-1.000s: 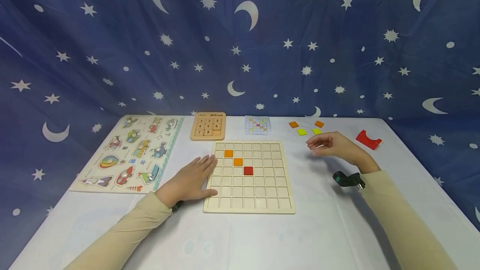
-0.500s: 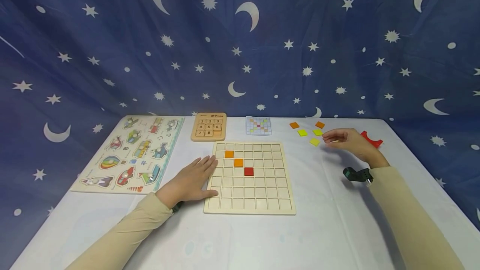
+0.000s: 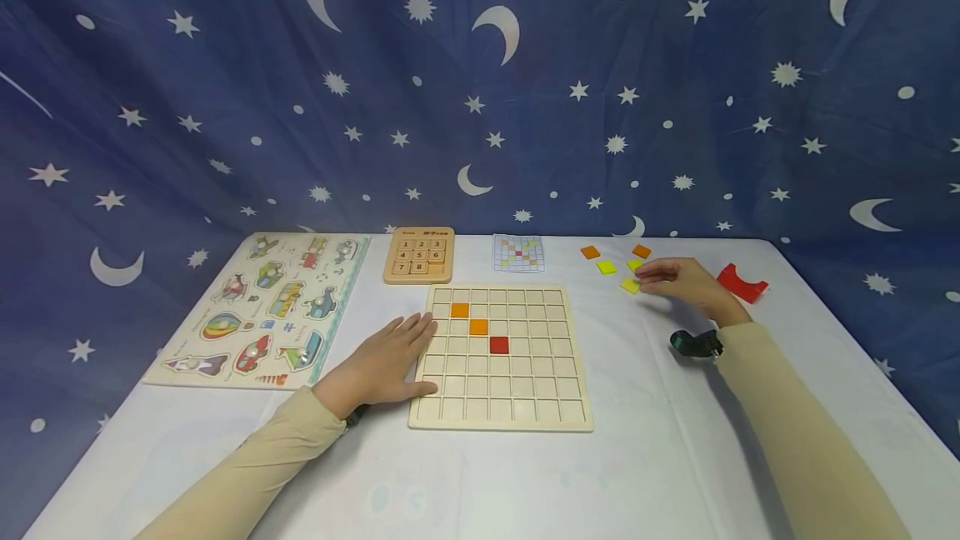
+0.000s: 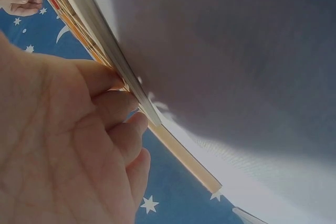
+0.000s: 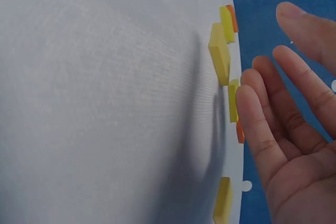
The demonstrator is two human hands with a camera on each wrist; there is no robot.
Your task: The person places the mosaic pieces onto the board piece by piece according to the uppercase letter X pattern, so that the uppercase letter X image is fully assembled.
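My left hand [image 3: 382, 359] rests on the left edge of a wooden grid board [image 3: 536, 415], fingers spread. Its fingers touch the board's edge [image 4: 113, 51] in the left wrist view. Two orange tiles [image 3: 460, 310] and a red tile [image 3: 498, 345] lie in the board's cells along a diagonal. My right hand [image 3: 686, 283] hovers by a yellow tile [image 3: 628, 285], its fingers loosely extended and holding nothing. That tile stands apart from the fingers [image 5: 252, 121] in the right wrist view. Another yellow tile [image 5: 223, 201] shows low in that view; the head view does not show it.
More yellow tiles [image 3: 606, 267] and orange tiles [image 3: 590, 252] lie at the back right, left of a red curved piece [image 3: 742, 283]. Behind the board are a pattern card [image 3: 519, 254] and a number puzzle [image 3: 419, 256]. A picture puzzle [image 3: 258, 311] lies left.
My right hand moved right, uncovering the front yellow tile, then came back left towards it. My left hand has stayed on the board.
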